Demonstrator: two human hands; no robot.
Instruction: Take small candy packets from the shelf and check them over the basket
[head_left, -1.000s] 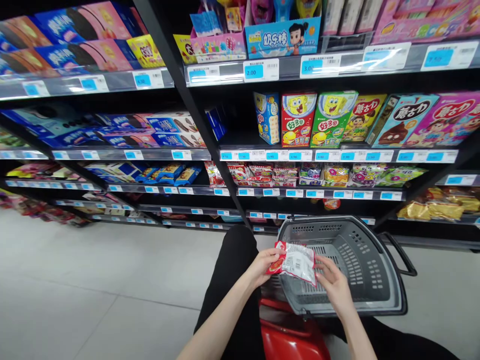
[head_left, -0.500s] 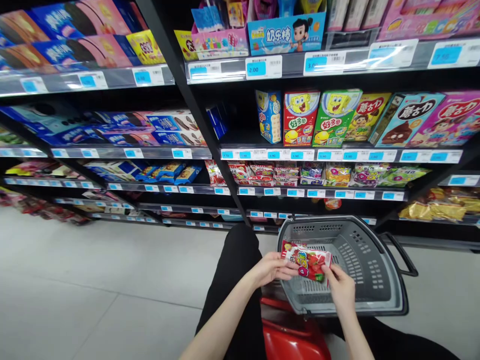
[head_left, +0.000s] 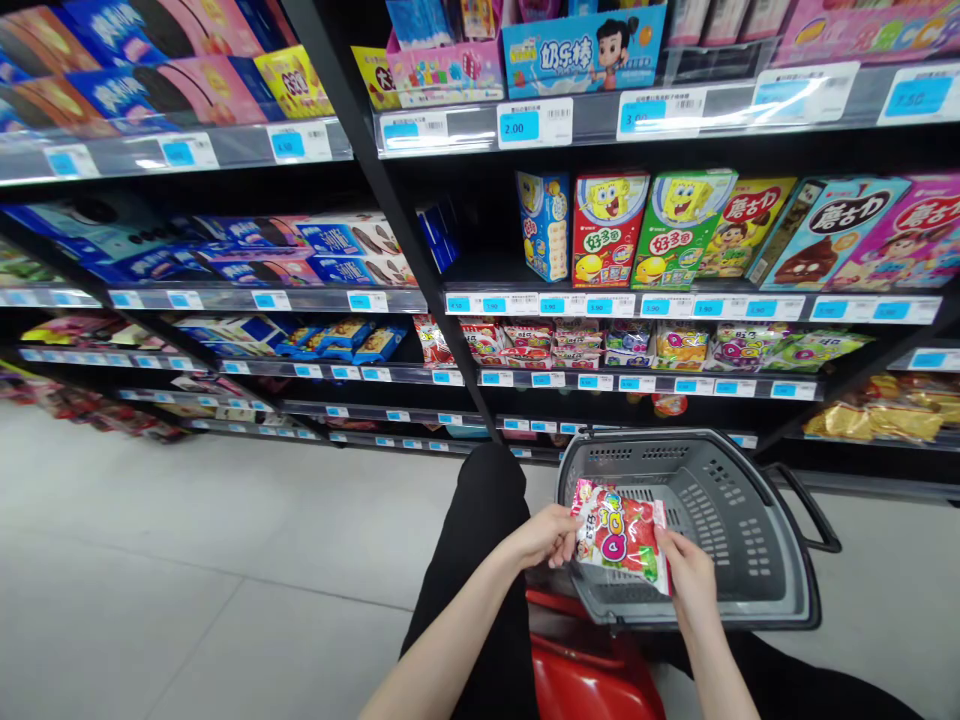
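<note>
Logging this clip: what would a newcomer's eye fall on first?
Probably the bright red-and-white packet, held at its ends by the left hand and right hand over the grey basket. Next, perhaps, the red box and green box side by side on the shelves, then the glossy red object at the bottom.

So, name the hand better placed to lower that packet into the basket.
Probably the right hand: it pinches one end of the packet, over the basket. The left hand holds the other end, beside the basket's left rim.
</note>
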